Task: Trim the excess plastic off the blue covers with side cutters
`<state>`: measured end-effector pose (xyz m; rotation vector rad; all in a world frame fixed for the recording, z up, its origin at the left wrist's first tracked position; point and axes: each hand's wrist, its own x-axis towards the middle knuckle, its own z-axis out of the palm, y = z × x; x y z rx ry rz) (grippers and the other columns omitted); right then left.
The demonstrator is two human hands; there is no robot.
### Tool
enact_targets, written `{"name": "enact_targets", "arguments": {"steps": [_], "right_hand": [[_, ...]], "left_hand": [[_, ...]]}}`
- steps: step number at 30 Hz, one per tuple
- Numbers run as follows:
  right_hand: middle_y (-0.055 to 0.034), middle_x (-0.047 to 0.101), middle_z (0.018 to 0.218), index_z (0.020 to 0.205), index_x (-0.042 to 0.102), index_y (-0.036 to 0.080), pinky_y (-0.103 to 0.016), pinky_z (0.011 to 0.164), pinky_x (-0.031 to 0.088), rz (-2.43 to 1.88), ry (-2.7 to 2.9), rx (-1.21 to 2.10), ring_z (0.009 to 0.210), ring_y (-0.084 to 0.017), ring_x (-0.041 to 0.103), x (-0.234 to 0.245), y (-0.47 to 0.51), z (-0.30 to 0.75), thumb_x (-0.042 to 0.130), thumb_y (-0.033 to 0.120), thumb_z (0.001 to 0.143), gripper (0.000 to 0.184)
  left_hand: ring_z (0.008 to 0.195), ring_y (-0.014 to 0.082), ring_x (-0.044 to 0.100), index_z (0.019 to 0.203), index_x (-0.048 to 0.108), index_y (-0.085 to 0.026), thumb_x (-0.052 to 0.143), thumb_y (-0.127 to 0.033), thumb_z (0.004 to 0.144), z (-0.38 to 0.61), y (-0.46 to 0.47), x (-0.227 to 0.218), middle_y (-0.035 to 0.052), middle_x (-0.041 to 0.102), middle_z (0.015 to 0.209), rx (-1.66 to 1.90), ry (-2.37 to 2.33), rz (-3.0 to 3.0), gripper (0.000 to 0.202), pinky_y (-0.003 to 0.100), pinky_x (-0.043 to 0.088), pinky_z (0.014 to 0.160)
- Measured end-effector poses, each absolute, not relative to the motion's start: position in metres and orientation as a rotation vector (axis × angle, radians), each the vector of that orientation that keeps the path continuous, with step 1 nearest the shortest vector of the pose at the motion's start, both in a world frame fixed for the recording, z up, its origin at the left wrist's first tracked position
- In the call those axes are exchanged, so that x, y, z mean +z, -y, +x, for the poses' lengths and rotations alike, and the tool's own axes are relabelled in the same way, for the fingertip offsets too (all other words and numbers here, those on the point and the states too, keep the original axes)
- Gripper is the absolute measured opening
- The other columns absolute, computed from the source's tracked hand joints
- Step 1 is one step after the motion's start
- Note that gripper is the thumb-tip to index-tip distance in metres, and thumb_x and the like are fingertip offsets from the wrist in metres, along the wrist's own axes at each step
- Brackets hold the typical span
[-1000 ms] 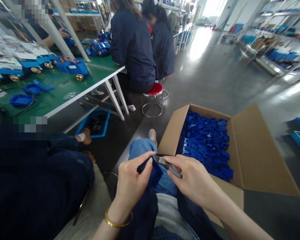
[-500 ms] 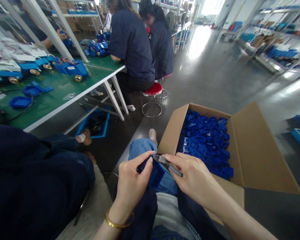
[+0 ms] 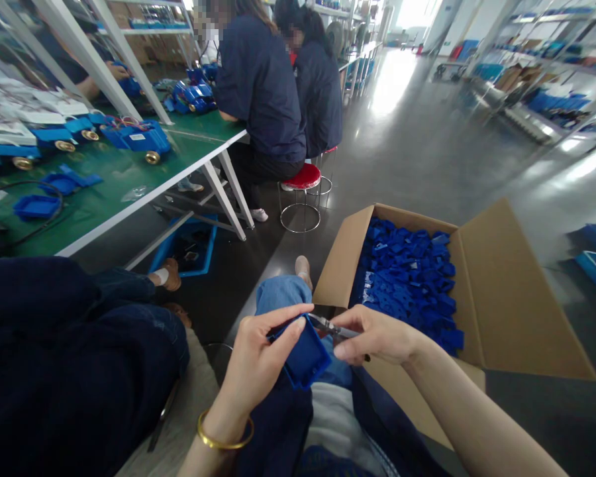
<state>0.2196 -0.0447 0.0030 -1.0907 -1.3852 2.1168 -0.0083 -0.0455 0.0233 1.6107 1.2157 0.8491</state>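
Pinched between the thumb and fingers of a seated worker's left hand [image 3: 263, 348], a blue plastic part [image 3: 305, 361] is held above the lap, its shallow, walled side facing up. The right hand [image 3: 380, 334] is closed around gray-handled pliers [image 3: 345, 331], their tip at the part's upper corner; whether the jaws bite on it cannot be told. A gold bangle [image 3: 223, 442] circles the left wrist. Just past the right hand, a cardboard box [image 3: 516, 305] with spread flaps holds a heap of blue pieces [image 3: 407, 278]. At left, beside a co-worker in jeans [image 3: 134, 324], blue-and-white units with golden wheels line a green-topped table [image 3: 104, 199]. Farther off, two co-workers in navy [image 3: 263, 86] sit along the table, near a red-seated stool [image 3: 302, 177]; loaded shelves [image 3: 566, 63] stand at far right.
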Motion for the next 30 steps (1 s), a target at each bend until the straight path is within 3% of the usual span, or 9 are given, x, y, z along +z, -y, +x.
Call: {"name": "enact_targets", "arguments": {"steps": [4, 7, 10, 13, 16, 22, 30], "right_hand": [[0.0027, 0.053, 0.056, 0.105, 0.072, 0.011, -0.026, 0.048, 0.037, -1.133, 1.369, 2.071, 0.049, -0.011, 0.044, -0.013, 0.052, 0.213, 0.073, 0.065, 0.064, 0.068], [0.0017, 0.054, 0.061, 0.12, 0.066, 0.009, -0.028, 0.053, 0.042, -1.289, 1.442, 1.856, 0.054, -0.014, 0.047, -0.017, 0.053, 0.215, 0.061, 0.067, 0.073, 0.075], [-0.0025, 0.062, 0.078, 0.123, 0.065, 0.014, -0.032, 0.069, 0.047, -1.581, 1.575, 1.492, 0.07, -0.018, 0.057, -0.019, 0.052, 0.223, 0.059, 0.048, 0.084, 0.051], [-0.0132, 0.068, 0.105, 0.125, 0.062, 0.015, -0.041, 0.085, 0.044, -1.98, 1.665, 1.007, 0.097, -0.026, 0.061, -0.021, 0.054, 0.229, 0.05, 0.022, 0.091, 0.036], [-0.0215, 0.067, 0.11, 0.12, 0.061, 0.011, -0.044, 0.083, 0.041, -2.263, 1.723, 0.62, 0.104, -0.034, 0.061, -0.023, 0.058, 0.231, 0.042, 0.014, 0.094, 0.033], [-0.0113, 0.072, 0.099, 0.102, 0.06, 0.017, -0.033, 0.069, 0.036, -2.351, 1.946, 0.361, 0.092, -0.028, 0.066, -0.017, 0.062, 0.228, 0.052, 0.016, 0.095, 0.011], [-0.0058, 0.068, 0.095, 0.099, 0.063, 0.021, -0.035, 0.075, 0.036, -2.235, 2.095, 0.236, 0.093, -0.027, 0.063, -0.006, 0.063, 0.227, 0.056, 0.018, 0.094, 0.008]], "left_hand": [[0.087, 0.0239, 0.077, 0.105, 0.082, -0.023, 0.068, -0.031, 0.088, -0.008, 0.045, 0.023, 0.0051, 0.083, 0.1, 0.877, -1.187, 1.452, 0.024, 0.031, 0.059, 0.079], [0.077, 0.022, 0.076, 0.103, 0.083, -0.02, 0.074, -0.032, 0.083, -0.009, 0.043, 0.022, 0.0077, 0.084, 0.088, 0.888, -1.113, 1.174, 0.025, 0.027, 0.057, 0.069], [0.064, 0.0182, 0.073, 0.1, 0.083, -0.018, 0.079, -0.033, 0.079, -0.012, 0.04, 0.019, 0.0084, 0.082, 0.075, 0.814, -0.953, 0.872, 0.026, 0.022, 0.053, 0.058], [0.059, 0.016, 0.071, 0.096, 0.082, -0.016, 0.081, -0.033, 0.078, -0.016, 0.036, 0.012, 0.009, 0.08, 0.071, 0.735, -0.784, 0.729, 0.025, 0.02, 0.051, 0.055], [0.056, 0.0138, 0.068, 0.094, 0.078, -0.015, 0.081, -0.035, 0.078, -0.017, 0.033, 0.002, 0.007, 0.077, 0.065, 0.736, -0.636, 0.706, 0.026, 0.017, 0.048, 0.052], [0.04, 0.0088, 0.053, 0.087, 0.06, -0.018, 0.076, -0.044, 0.08, -0.014, 0.035, -0.018, -0.0018, 0.064, 0.053, 0.797, -0.503, 0.731, 0.031, 0.014, 0.035, 0.042], [0.039, 0.0068, 0.05, 0.078, 0.059, -0.017, 0.077, -0.038, 0.08, -0.02, 0.034, -0.026, -0.0033, 0.06, 0.051, 0.828, -0.38, 0.761, 0.027, 0.015, 0.034, 0.044]]}}
